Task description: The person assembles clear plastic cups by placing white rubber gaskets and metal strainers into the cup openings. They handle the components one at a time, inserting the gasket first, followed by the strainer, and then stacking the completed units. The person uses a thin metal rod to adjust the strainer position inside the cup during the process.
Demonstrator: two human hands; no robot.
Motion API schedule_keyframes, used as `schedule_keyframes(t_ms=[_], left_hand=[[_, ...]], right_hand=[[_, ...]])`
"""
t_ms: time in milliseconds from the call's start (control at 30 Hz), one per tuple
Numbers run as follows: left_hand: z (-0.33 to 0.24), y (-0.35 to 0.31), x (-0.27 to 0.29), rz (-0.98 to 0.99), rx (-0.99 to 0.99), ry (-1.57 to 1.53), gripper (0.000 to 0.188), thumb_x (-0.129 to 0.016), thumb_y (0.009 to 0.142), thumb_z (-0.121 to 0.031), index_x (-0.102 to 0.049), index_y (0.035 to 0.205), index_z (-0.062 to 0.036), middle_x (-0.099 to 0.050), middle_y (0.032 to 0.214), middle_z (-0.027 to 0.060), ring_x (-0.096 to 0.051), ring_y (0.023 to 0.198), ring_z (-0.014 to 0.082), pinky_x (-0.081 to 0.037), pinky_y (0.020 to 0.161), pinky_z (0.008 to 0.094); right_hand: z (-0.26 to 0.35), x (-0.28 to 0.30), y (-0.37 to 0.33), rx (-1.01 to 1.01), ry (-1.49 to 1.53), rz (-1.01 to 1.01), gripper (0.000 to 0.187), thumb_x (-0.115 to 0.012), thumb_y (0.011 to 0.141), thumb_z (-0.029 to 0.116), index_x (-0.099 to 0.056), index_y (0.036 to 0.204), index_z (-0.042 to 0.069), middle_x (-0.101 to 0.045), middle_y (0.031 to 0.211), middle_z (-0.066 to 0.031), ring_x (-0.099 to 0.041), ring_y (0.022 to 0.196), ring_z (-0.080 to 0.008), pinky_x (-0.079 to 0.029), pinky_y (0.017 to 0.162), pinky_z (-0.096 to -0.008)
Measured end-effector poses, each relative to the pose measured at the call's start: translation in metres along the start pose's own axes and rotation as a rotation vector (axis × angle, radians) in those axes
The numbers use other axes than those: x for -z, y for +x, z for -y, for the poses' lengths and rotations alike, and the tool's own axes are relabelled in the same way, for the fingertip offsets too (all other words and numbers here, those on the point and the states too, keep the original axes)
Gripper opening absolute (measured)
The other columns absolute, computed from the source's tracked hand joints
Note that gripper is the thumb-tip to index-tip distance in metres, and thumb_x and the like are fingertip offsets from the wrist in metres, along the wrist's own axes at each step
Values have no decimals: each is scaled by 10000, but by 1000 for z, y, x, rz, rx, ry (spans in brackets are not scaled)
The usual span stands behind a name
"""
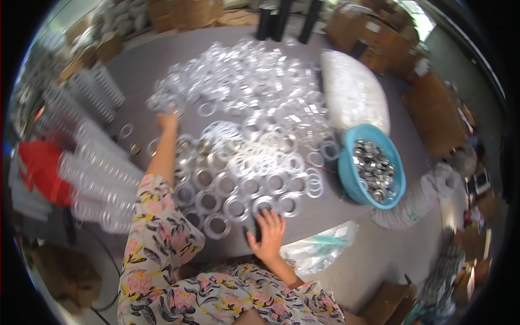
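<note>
My left hand (pixel 168 122) reaches out to the near left edge of a heap of clear plastic pieces (pixel 238 76). Its fingertips are blurred against the clear pieces, so any grip there is hidden. My right hand (pixel 269 234) rests at the near table edge with its fingers spread. Its fingertips touch or lie just over a clear round piece with a metallic-looking rim (pixel 264 205). A dark patch shows between thumb and fingers, too unclear to name. Rows of similar round pieces (pixel 236 208) stand between my arms, with loose clear rings (pixel 260 154) behind them.
A blue plastic basket (pixel 346 172) of shiny metal caps stands at the right table edge. Behind it lies a full white bag (pixel 355 89). Stacks of clear plastic parts (pixel 100 168) and a red cloth-like thing (pixel 44 170) crowd the left. Black cylinders (pixel 280 21) stand at the back.
</note>
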State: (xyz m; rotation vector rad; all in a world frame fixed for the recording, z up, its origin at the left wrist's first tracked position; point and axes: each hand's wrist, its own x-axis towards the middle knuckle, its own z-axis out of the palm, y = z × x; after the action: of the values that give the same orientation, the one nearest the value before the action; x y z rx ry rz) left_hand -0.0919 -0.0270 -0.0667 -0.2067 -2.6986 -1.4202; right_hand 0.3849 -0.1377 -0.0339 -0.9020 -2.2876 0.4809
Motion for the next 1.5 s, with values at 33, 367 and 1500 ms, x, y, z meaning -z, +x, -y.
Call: schedule_keyframes(t_ms=[33, 367, 1500], left_hand=[[16, 26, -3, 33, 20, -26, 599, -557, 776, -428, -536, 1050, 105, -537, 1073, 297, -511, 1034, 420, -391, 903, 437], [21, 39, -13, 200, -133, 75, 425, -589, 751, -316, -608, 995, 31, -622, 938, 216, -587, 940, 351, -452, 784, 393], [28, -357, 304, 475, -351, -389, 310, -497, 843, -76, -491, 1124, 55, -519, 1018, 139, -514, 936, 205, -392, 835, 296]], right_hand=[[-1, 0, -1, 21, 9, -4, 504, -634, 714, 290, -484, 1145, 77, -428, 1259, -130, -361, 1191, -318, -192, 998, -525], [-10, 0, -6, 36, 104, 11, 487, -653, 702, 248, -500, 1138, 92, -441, 1257, -99, -370, 1202, -278, -212, 997, -501], [86, -23, -48, -806, 1832, 859, 445, -454, 872, 338, -385, 1243, 103, -490, 1067, -61, -538, 866, -163, -490, 589, -265]])
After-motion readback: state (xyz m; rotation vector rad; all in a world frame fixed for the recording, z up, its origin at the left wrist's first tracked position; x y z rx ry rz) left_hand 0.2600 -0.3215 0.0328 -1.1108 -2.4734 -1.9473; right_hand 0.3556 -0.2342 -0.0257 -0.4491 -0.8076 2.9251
